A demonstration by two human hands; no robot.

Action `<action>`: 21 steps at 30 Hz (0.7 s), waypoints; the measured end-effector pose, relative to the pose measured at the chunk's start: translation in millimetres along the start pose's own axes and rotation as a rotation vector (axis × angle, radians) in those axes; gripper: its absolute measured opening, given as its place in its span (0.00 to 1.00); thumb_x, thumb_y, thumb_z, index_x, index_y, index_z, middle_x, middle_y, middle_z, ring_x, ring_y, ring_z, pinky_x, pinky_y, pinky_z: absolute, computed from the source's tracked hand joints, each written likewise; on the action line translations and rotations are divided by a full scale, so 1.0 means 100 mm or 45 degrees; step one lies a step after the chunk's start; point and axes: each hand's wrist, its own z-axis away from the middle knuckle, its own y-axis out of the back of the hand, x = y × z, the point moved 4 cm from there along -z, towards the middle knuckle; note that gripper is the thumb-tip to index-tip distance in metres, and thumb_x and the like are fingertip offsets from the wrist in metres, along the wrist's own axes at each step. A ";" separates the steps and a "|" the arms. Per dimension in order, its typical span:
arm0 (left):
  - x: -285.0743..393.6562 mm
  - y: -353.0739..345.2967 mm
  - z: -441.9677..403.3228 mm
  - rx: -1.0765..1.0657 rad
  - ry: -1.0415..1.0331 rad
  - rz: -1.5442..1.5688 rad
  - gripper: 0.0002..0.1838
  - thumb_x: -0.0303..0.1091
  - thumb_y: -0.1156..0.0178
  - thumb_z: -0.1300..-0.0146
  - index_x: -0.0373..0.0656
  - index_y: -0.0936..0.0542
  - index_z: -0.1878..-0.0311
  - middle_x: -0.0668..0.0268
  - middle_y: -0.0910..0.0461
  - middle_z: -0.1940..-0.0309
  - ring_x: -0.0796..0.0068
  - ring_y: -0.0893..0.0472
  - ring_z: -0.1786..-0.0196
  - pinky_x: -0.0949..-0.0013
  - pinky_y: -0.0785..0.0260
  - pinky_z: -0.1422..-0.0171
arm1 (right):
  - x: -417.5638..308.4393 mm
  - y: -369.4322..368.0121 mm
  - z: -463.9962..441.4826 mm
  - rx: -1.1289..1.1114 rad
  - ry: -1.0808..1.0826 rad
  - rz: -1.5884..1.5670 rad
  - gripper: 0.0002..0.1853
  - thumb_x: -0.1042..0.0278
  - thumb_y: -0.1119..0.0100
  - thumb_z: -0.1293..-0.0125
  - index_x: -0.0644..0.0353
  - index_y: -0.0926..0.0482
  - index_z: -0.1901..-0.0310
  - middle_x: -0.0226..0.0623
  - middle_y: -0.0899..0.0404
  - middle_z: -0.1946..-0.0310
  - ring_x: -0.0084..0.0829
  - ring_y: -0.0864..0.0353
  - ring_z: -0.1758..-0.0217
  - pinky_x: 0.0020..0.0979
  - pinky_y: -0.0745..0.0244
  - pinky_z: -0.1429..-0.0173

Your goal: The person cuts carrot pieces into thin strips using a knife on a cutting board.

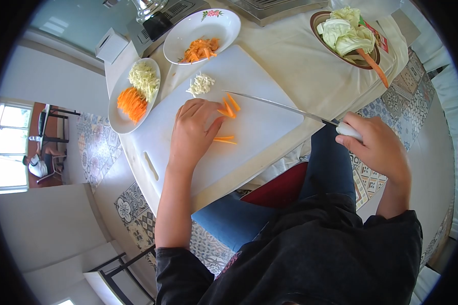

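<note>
A white cutting board (259, 84) lies on the cloth-covered table. My right hand (374, 145) is wrapped round the pale handle of a knife (290, 108), whose blade points left over the board, its tip near the carrot sticks (231, 104). My left hand (196, 127) rests on the board with curved fingers beside those sticks; what is under its fingers is hidden. More thin carrot sticks (226, 140) lie by its thumb side. A small pile of chopped white pieces (201, 84) sits just beyond the left fingertips.
An oval plate (114, 121) at the left holds shredded carrot and cabbage. Behind the board, a white bowl (174, 31) contains orange peelings. A brown-rimmed bowl (318, 19) at the back right holds cabbage and a carrot. Metal appliances (262, 11) line the back. A person (36, 165) sits far left.
</note>
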 end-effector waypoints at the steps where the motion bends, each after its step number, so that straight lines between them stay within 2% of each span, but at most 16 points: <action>1: 0.00 0.00 0.00 -0.018 -0.027 0.023 0.16 0.23 0.29 0.49 0.42 0.15 0.55 0.63 0.15 0.58 0.58 0.20 0.50 0.59 0.27 0.43 | -0.01 -0.01 -0.01 -0.004 0.011 0.009 0.13 0.60 0.37 0.34 0.63 0.25 0.63 0.51 0.20 0.71 0.55 0.20 0.63 0.47 0.29 0.60; 3: 0.01 0.00 0.00 -0.054 -0.082 0.071 0.13 0.21 0.29 0.50 0.42 0.14 0.59 0.63 0.15 0.60 0.60 0.20 0.54 0.61 0.26 0.46 | -0.01 -0.04 -0.03 -0.013 0.033 0.028 0.13 0.60 0.37 0.34 0.63 0.25 0.63 0.51 0.20 0.71 0.55 0.20 0.63 0.48 0.29 0.60; 6: 0.04 0.04 0.01 -0.144 -0.029 0.197 0.12 0.19 0.29 0.53 0.42 0.12 0.64 0.64 0.15 0.64 0.63 0.21 0.58 0.63 0.27 0.48 | -0.04 -0.11 -0.05 0.022 0.116 0.084 0.13 0.60 0.37 0.34 0.62 0.25 0.63 0.51 0.20 0.72 0.55 0.20 0.63 0.49 0.29 0.60; 12: 0.01 0.08 0.03 -0.259 0.021 0.235 0.12 0.18 0.29 0.57 0.43 0.11 0.67 0.66 0.16 0.72 0.66 0.21 0.60 0.65 0.28 0.51 | -0.12 -0.33 -0.11 -0.008 0.217 0.110 0.13 0.60 0.37 0.34 0.62 0.26 0.62 0.50 0.20 0.73 0.55 0.20 0.65 0.50 0.28 0.61; 21: -0.09 0.15 0.05 -0.269 0.084 0.211 0.10 0.18 0.30 0.56 0.41 0.13 0.68 0.65 0.17 0.70 0.64 0.21 0.61 0.65 0.28 0.52 | -0.25 -0.22 -0.08 0.082 0.163 0.291 0.11 0.61 0.36 0.35 0.60 0.25 0.63 0.47 0.20 0.75 0.52 0.19 0.68 0.49 0.27 0.64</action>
